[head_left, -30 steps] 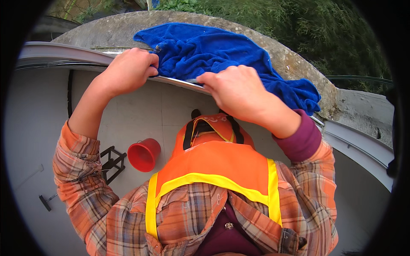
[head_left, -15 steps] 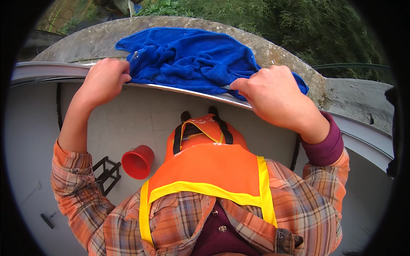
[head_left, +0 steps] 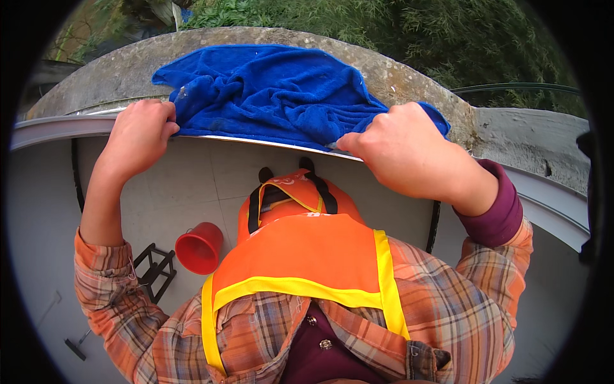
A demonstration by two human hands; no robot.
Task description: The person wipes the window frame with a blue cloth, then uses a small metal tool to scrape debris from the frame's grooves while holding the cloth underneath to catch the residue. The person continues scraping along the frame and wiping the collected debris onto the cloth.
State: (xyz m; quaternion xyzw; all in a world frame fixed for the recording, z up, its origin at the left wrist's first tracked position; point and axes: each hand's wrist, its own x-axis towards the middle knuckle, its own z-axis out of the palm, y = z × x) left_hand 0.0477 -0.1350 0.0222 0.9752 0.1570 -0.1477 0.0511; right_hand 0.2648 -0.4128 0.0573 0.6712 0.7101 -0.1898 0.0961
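Note:
A crumpled blue cloth (head_left: 268, 96) with a towel-like nap lies spread over the window sill, its near edge along the white frame rail. My left hand (head_left: 142, 131) is closed at the cloth's left corner, the thumb pressed to the bent fingers. Farther right, my right hand (head_left: 406, 150) pinches the near edge between thumb and forefinger, where a small pale patch shows. The cloth's right end sticks out beyond that hand. The other fingertips of both hands are hidden.
Beyond the sill runs a weathered concrete ledge (head_left: 409, 77), with green bushes (head_left: 473, 38) outside. On the floor below stand a red bucket (head_left: 199, 248) and a dark stool-like frame (head_left: 155, 272). A squeegee-like tool (head_left: 77, 347) lies at the lower left.
The whole view has shifted a little. My left hand and the cloth's left corner have moved slightly left. Both hands keep their grip.

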